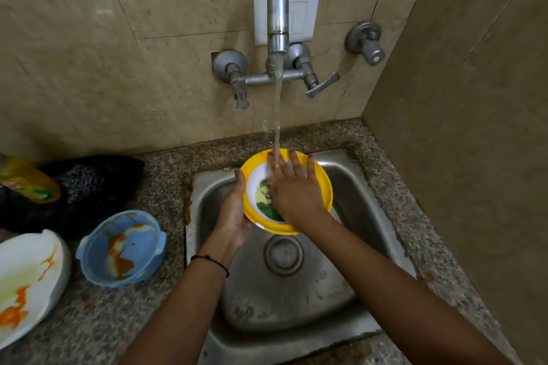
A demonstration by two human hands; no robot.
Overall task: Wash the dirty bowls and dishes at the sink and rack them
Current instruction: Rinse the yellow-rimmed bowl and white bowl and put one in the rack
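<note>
Water is run into the yellow bowl, held over the sink by the left grip curled round its rim. The right grip is spread flat inside; the bowl is best turned while rubbed.

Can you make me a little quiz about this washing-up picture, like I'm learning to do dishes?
1. True or false: water is running from the tap.
2. Which hand grips the rim of the yellow bowl? A) left hand B) right hand
3. Fill in: the blue bowl is smeared with something coloured ____.

Key: 1 true; 2 A; 3 orange.
</note>
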